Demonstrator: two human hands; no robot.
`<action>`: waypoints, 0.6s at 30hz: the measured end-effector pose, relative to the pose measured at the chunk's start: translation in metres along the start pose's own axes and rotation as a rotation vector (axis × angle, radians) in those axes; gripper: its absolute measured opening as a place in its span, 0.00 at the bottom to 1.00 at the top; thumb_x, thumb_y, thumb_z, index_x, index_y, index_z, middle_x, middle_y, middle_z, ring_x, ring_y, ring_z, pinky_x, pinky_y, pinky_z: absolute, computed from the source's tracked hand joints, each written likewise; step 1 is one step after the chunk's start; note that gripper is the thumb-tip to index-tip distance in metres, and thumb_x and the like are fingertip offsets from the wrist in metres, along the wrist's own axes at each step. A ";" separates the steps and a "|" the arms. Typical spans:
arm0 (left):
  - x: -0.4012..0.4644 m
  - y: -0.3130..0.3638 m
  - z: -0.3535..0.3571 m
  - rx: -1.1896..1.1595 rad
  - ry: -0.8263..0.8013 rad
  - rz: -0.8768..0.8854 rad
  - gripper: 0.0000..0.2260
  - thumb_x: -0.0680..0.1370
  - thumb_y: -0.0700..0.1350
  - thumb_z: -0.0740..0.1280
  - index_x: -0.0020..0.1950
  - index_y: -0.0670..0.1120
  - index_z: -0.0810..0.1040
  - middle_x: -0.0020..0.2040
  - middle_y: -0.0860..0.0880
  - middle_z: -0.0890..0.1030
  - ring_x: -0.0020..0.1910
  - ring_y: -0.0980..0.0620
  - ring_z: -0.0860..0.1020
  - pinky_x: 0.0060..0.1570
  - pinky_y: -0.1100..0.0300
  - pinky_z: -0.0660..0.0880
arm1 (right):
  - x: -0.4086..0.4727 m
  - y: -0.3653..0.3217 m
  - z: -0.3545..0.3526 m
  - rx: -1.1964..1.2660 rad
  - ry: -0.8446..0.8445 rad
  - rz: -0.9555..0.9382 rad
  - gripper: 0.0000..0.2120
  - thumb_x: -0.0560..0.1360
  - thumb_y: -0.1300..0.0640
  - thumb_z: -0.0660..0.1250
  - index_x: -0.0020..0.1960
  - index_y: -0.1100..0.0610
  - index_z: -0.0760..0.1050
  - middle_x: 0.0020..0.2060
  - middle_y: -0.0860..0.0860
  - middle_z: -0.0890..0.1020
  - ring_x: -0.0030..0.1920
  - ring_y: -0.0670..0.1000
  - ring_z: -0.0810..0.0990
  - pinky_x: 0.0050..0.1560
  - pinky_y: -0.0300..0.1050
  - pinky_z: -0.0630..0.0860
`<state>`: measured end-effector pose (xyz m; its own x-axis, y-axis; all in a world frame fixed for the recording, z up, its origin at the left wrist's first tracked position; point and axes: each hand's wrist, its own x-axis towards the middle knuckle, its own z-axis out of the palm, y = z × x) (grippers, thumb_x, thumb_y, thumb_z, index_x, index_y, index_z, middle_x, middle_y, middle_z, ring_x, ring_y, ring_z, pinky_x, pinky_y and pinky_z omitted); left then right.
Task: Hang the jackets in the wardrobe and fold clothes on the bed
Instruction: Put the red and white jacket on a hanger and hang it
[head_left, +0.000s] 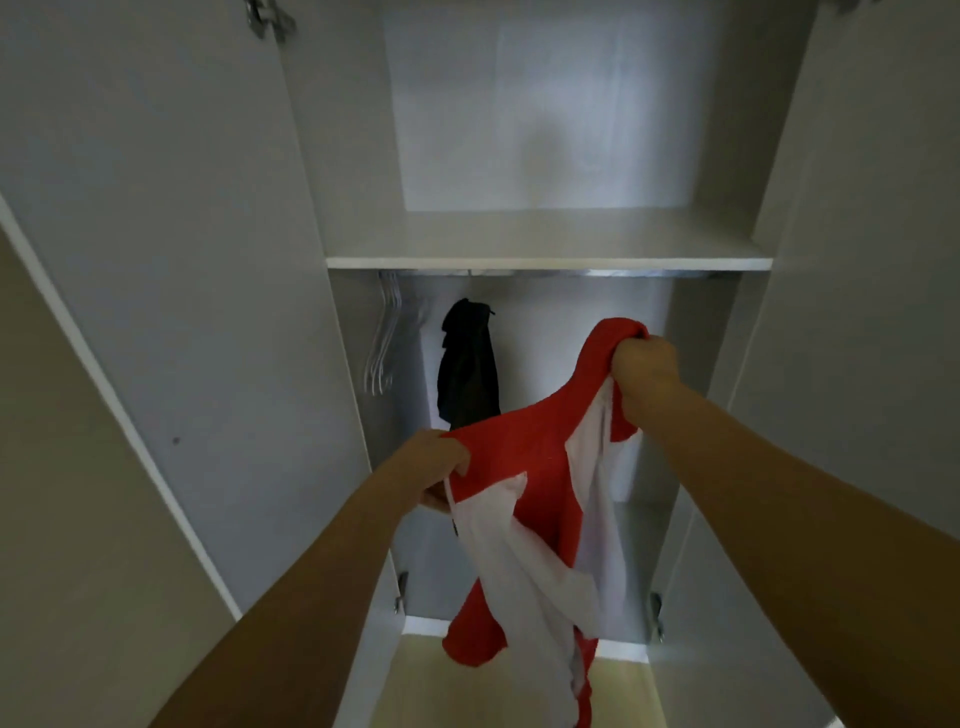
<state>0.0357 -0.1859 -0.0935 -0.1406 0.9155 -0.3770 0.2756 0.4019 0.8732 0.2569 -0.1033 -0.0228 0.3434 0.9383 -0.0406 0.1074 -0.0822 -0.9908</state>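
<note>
I hold a red and white jacket (535, 467) up in front of the open white wardrobe (545, 262). My right hand (644, 371) grips its top part, raised toward the metal rail (597, 273) under the shelf. My left hand (439, 470) grips the jacket's lower left shoulder area. The rest of the jacket hangs down to the floor level. A black jacket (467, 364) hangs on the rail behind it. Several bare hangers (384, 332) hang at the rail's left end.
The wardrobe's left door (156, 260) and right door (857, 312) stand swung open on either side of me. A white shelf spans the wardrobe above the rail. Light wooden floor (623, 696) shows below the wardrobe's base.
</note>
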 end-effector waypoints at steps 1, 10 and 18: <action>0.017 0.003 -0.003 0.005 0.011 -0.011 0.11 0.72 0.34 0.63 0.52 0.40 0.77 0.40 0.43 0.82 0.38 0.46 0.82 0.36 0.53 0.81 | 0.017 -0.002 0.009 -0.038 -0.006 -0.033 0.08 0.78 0.60 0.59 0.52 0.62 0.75 0.50 0.61 0.81 0.44 0.57 0.77 0.47 0.50 0.75; 0.159 0.040 -0.065 0.270 -0.081 -0.230 0.08 0.76 0.45 0.64 0.50 0.42 0.78 0.42 0.46 0.86 0.43 0.46 0.84 0.46 0.53 0.80 | 0.136 0.000 0.095 -0.230 -0.211 -0.068 0.09 0.78 0.63 0.58 0.54 0.64 0.74 0.38 0.55 0.76 0.38 0.54 0.75 0.44 0.48 0.74; 0.341 0.064 -0.145 0.864 0.455 -0.071 0.14 0.76 0.44 0.65 0.60 0.41 0.75 0.53 0.41 0.80 0.46 0.43 0.81 0.43 0.54 0.79 | 0.219 0.022 0.178 -0.460 -0.231 -0.223 0.15 0.74 0.66 0.58 0.29 0.58 0.63 0.27 0.52 0.69 0.28 0.50 0.67 0.28 0.41 0.62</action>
<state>-0.1324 0.1492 -0.1210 -0.4875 0.8666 -0.1062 0.8282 0.4975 0.2582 0.1684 0.1600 -0.0760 0.0576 0.9947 0.0851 0.5681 0.0374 -0.8221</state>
